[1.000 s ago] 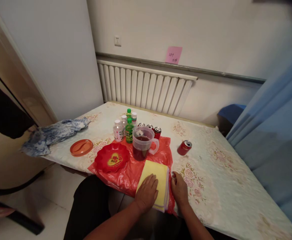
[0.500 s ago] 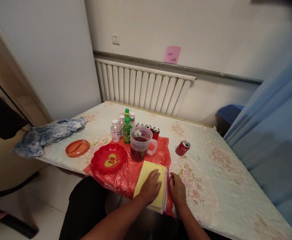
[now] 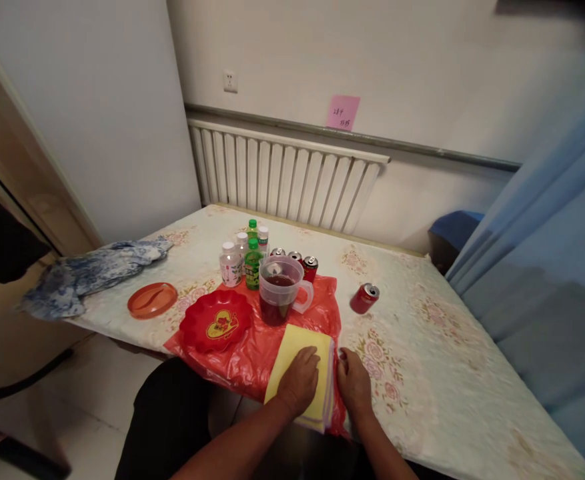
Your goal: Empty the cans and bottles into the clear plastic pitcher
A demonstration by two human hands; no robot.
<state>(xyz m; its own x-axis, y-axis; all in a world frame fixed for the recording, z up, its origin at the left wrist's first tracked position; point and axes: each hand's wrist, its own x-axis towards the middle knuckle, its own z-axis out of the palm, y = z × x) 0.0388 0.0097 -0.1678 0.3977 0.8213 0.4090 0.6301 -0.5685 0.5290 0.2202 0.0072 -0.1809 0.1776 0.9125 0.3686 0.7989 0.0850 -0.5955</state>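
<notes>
A folded yellow cloth lies on a red plastic bag at the table's near edge. My left hand rests flat on top of the cloth, fingers stretched out. My right hand sits at the cloth's right edge with its fingers curled against the bag. Just beyond the cloth stands a clear plastic jug with dark red liquid in it.
A red heart-patterned dish sits left of the jug, an orange lid farther left. Several small bottles and upright cans stand behind the jug. One red can lies on its side. A blue patterned cloth drapes the table's left corner.
My left hand slid a little forward along the yellow cloth. The view shifted slightly; the objects on the table stayed in place.
</notes>
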